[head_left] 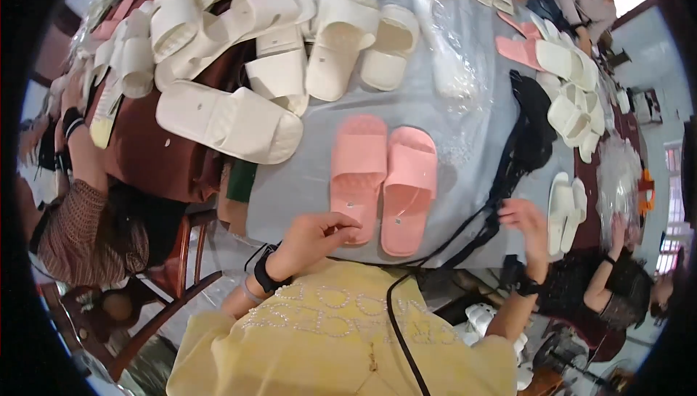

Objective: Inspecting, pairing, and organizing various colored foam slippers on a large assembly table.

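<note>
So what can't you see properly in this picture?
Head view:
- Heel of the left pink slipper: hidden under the left hand.
- Black bag: too dark to make out; the right hand covers part of its strap.
- People at the rim: bent, cut off by the fisheye edge.

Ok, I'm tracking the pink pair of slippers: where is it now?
In the head view, the pink pair of slippers lies side by side on the grey table cover, just beyond the left hand, left of the black strap.
</note>
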The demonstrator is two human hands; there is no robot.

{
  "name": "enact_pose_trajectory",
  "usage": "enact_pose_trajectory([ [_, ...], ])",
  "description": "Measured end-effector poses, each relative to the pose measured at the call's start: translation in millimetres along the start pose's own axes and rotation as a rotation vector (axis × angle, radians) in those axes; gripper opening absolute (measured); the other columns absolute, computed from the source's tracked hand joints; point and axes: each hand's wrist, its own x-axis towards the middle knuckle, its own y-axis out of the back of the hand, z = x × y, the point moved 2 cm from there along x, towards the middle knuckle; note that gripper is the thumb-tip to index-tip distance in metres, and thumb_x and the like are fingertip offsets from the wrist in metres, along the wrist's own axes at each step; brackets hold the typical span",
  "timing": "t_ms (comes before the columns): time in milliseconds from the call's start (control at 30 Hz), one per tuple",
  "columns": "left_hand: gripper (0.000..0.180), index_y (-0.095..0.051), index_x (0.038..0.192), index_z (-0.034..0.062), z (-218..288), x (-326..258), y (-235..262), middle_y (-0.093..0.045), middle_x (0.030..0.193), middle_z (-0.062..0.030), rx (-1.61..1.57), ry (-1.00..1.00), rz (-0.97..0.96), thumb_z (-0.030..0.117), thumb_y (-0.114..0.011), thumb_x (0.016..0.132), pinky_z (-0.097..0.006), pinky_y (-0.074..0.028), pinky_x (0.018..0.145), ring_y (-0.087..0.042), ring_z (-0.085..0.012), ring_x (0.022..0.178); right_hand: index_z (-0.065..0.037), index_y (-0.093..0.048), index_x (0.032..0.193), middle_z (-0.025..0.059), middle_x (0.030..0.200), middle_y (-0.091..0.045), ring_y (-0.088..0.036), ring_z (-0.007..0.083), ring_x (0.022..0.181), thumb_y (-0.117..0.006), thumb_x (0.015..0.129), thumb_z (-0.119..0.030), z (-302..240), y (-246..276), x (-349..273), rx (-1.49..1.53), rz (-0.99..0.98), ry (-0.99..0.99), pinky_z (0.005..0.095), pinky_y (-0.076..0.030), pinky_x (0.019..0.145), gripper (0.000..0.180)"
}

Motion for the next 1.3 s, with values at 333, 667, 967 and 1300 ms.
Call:
enact_pose_trajectory([
  [333,0.015,-0.068,0.091,0.0052,12.9,-1.7,-24.2,-0.066,0.079,-0.0079,0.223,-0.119,-0.502,0.016,-0.066,0.08,-0.027,-0.047,0.061,-0.061,-0.0152,0.069,-0.002,-0.055,0.112,0.0009,0.086,-0.056,-0.053,0.0085,0.075,-0.045,0.095,-0.026,-26.8,-180.9,18.1,0.4,-0.326,-0.232,0.0219,-0.043,0.068,0.031],
  [667,0.016,-0.062,0.096,0.0012,-9.7,-0.3,15.7,-0.063,0.076,-0.0019,-0.06,0.133,-0.418,0.013,-0.06,0.085,-0.022,-0.043,0.059,-0.053,-0.006,0.067,-0.01,-0.036,0.116,-0.0003,0.064,-0.037,-0.042,0.0108,0.053,-0.042,0.093,-0.017,-14.8,-173.4,1.1,0.903,0.148,-0.169,0.0232,-0.038,0.051,0.025],
  [967,0.021,-0.061,0.094,-0.0018,3.7,30.3,-15.5,-0.055,0.069,0.0011,-0.009,0.041,-0.058,0.018,-0.057,0.088,-0.019,-0.039,0.052,-0.046,-0.0043,0.06,-0.005,-0.051,0.098,0.0003,0.066,-0.046,-0.04,0.0067,0.047,-0.043,0.093,-0.015,4.3,-196.9,-8.9,0.175,-0.302,-0.122,0.0217,-0.032,0.043,0.014],
  [1300,0.024,-0.062,0.091,0.0012,15.3,71.7,-66.9,-0.045,0.056,0.0036,0.063,-0.166,-0.05,0.023,-0.051,0.092,-0.022,-0.03,0.045,-0.039,-0.0039,0.052,-0.005,-0.05,0.1,0.0183,0.082,-0.059,-0.057,0.0363,0.076,-0.044,0.089,-0.015,1.4,-185.3,19.6,-0.14,0.104,0.308,0.0408,-0.044,0.064,0.016],
])
